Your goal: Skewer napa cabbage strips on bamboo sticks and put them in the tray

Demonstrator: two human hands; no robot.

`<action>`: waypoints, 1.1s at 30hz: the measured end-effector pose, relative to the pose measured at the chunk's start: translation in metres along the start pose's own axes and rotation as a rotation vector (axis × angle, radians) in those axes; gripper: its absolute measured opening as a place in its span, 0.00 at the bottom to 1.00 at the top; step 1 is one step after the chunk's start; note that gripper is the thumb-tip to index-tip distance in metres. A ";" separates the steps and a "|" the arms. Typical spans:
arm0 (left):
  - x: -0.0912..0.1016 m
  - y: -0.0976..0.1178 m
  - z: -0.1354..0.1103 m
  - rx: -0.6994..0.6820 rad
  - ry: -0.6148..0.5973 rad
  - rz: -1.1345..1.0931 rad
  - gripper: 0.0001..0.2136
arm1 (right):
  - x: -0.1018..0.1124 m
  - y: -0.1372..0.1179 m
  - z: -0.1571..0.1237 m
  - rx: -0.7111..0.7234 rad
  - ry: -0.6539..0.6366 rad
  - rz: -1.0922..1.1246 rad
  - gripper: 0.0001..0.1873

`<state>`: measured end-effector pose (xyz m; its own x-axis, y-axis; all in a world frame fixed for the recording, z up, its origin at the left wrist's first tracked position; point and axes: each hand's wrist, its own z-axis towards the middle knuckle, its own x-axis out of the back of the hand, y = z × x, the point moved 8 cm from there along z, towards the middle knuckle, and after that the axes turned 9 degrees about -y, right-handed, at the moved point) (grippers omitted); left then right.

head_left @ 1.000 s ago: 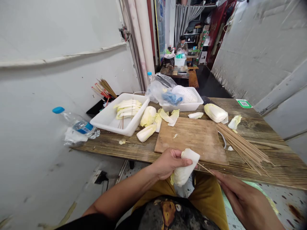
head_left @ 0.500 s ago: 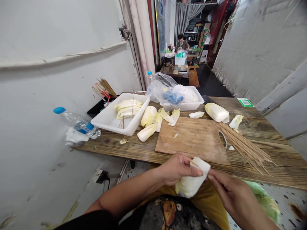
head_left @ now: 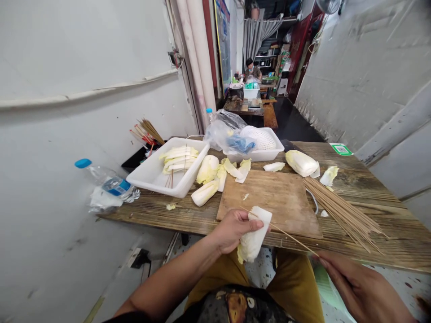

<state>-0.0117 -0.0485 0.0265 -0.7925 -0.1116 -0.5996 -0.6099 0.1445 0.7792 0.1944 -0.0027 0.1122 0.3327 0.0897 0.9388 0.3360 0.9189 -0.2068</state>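
My left hand [head_left: 232, 229] is closed around a folded piece of napa cabbage [head_left: 254, 235], held just in front of the table edge. A thin bamboo skewer [head_left: 289, 237] runs through the top of the cabbage and slants down to the right. My right hand [head_left: 360, 287] pinches the skewer's lower end near the bottom right of the view. A wooden cutting board [head_left: 272, 202] lies just beyond my hands.
A pile of bamboo skewers [head_left: 340, 208] lies right of the board. A white tray [head_left: 151, 172] holds skewered cabbage. Loose cabbage pieces [head_left: 208, 172] and a second tray [head_left: 259, 152] sit behind. A water bottle [head_left: 107, 181] lies at the left. A person sits far back.
The skewer has gone through the cabbage, its tip now out on the left. My right hand has drawn back down and right along the skewer. The cabbage has risen a little.
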 end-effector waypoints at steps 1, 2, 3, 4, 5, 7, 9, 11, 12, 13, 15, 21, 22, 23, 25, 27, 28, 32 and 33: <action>-0.004 -0.001 0.000 0.019 -0.024 0.011 0.21 | -0.002 -0.003 0.002 0.011 -0.017 0.019 0.12; -0.010 -0.003 0.000 0.044 -0.062 0.025 0.21 | -0.006 -0.007 0.005 0.030 -0.056 0.040 0.12; -0.016 -0.005 0.000 0.066 -0.104 0.040 0.21 | -0.009 -0.011 0.008 0.050 -0.106 0.062 0.12; -0.022 -0.006 -0.001 0.079 -0.139 0.054 0.21 | -0.013 -0.014 0.010 0.068 -0.149 0.080 0.13; -0.027 -0.007 -0.002 0.079 -0.162 0.070 0.21 | -0.015 -0.017 0.012 0.081 -0.178 0.088 0.13; -0.033 -0.010 -0.002 0.059 -0.167 0.112 0.21 | -0.017 -0.021 0.015 0.072 -0.181 0.075 0.14; -0.036 -0.018 -0.002 0.053 -0.167 0.179 0.21 | -0.023 -0.022 0.016 0.055 -0.201 0.074 0.14; -0.039 -0.026 0.002 0.038 -0.202 0.270 0.22 | -0.031 -0.019 0.016 0.029 -0.232 0.099 0.14; -0.038 -0.026 0.005 0.008 -0.224 0.329 0.22 | -0.033 -0.015 0.016 0.017 -0.226 0.111 0.14; -0.035 -0.022 0.010 -0.042 -0.234 0.410 0.22 | -0.033 -0.009 0.015 0.007 -0.203 0.112 0.15; -0.019 -0.001 0.024 -0.189 -0.179 0.707 0.21 | -0.026 0.006 0.012 -0.026 -0.094 0.081 0.14; 0.066 0.086 0.093 -0.309 0.205 1.682 0.17 | -0.010 0.037 0.001 -0.155 0.139 0.075 0.13; 0.078 0.093 0.105 -0.290 0.208 1.719 0.18 | -0.010 0.038 0.001 -0.179 0.156 0.093 0.13; 0.089 0.098 0.116 -0.267 0.198 1.755 0.18 | -0.010 0.038 0.000 -0.200 0.161 0.121 0.14; 0.103 0.101 0.134 -0.231 0.158 1.799 0.18 | -0.014 0.040 -0.001 -0.249 0.132 0.197 0.14; 0.111 0.101 0.145 -0.217 0.111 1.816 0.17 | -0.018 0.043 -0.002 -0.314 0.078 0.254 0.15; 0.113 0.101 0.149 -0.221 0.089 1.814 0.16 | -0.019 0.044 -0.003 -0.340 0.053 0.267 0.15; 0.112 0.111 0.152 -0.263 0.028 1.725 0.10 | -0.018 0.039 0.005 -0.330 -0.018 0.389 0.16; 0.111 0.116 0.150 -0.280 0.027 1.685 0.08 | -0.018 0.037 0.009 -0.310 -0.022 0.440 0.16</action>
<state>-0.1701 0.1037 0.0230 -0.5097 -0.0432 0.8592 0.8600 -0.0526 0.5076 0.1928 0.0331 0.0897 0.4833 0.4516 0.7500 0.4147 0.6364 -0.6504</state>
